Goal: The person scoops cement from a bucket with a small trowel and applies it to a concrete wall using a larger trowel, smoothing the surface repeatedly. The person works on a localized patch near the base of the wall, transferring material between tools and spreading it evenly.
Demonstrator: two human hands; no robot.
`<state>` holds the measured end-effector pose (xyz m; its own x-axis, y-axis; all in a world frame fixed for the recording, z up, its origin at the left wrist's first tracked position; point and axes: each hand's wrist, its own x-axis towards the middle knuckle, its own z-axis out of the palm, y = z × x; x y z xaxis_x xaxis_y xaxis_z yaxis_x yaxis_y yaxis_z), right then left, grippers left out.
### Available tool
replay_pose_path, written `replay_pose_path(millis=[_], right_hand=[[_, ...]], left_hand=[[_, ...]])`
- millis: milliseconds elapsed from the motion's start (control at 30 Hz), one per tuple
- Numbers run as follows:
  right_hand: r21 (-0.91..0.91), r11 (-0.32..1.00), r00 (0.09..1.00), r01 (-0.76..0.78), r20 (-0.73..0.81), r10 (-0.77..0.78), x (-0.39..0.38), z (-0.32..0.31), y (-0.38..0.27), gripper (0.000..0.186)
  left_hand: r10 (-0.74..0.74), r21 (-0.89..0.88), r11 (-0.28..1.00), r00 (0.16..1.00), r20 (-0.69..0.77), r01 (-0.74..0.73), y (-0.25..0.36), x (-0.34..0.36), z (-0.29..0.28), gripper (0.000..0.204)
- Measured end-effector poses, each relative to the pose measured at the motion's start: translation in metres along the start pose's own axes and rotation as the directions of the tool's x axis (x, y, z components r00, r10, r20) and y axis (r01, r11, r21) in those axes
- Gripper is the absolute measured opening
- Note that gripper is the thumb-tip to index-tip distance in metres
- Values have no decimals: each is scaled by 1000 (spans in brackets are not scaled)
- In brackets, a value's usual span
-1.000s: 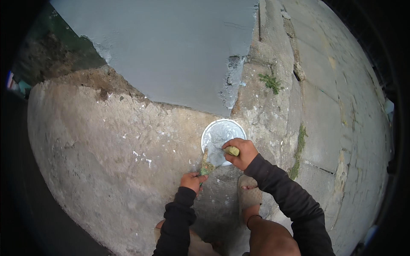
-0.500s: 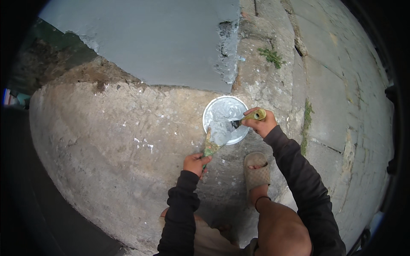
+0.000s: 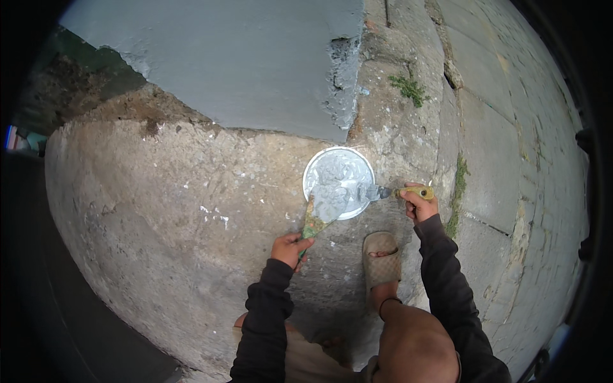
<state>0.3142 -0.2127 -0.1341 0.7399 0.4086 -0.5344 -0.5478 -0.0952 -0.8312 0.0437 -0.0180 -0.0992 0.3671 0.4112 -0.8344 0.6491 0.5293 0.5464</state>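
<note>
A round white tub (image 3: pixel 306 177) of wet grey putty (image 3: pixel 338 167) stands on the concrete, close to the wall's corner. My left hand (image 3: pixel 288 250) is closed round the handle of a wide, paint-stained putty knife (image 3: pixel 313 225). Its blade slants over the tub's near-left rim, loaded with grey putty. In my right hand (image 3: pixel 421 207) is a narrower putty knife (image 3: pixel 383 192) with a yellowish handle, held nearly level. The putty-smeared tip of this narrower blade lies at the tub's right rim.
Just beyond the tub rises a grey-coated wall (image 3: pixel 236 64) with a rough, chipped edge. My foot in a tan slide sandal (image 3: pixel 383 258) is planted near the tub. Cracked concrete ground (image 3: pixel 153 210) with white splashes spreads left. Small weeds (image 3: pixel 408 89) grow in the pavement at right.
My right hand has moved right and slightly down, drawing the narrower putty knife from over the tub to its right rim. My left hand and the wide knife stay almost in place.
</note>
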Motion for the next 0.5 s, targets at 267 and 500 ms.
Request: replay_pose_path(millis=[267,500], right_hand=[[73,993,994,-90,64,86,4,12,43,38],[-17,997,982,-80,170,81,20,41,18,35]], left_hand=[[-16,-121,993,999,-51,9,-17,-6,31,25],[-33,-167,986,999,-40,26,-14,-4,40,24]])
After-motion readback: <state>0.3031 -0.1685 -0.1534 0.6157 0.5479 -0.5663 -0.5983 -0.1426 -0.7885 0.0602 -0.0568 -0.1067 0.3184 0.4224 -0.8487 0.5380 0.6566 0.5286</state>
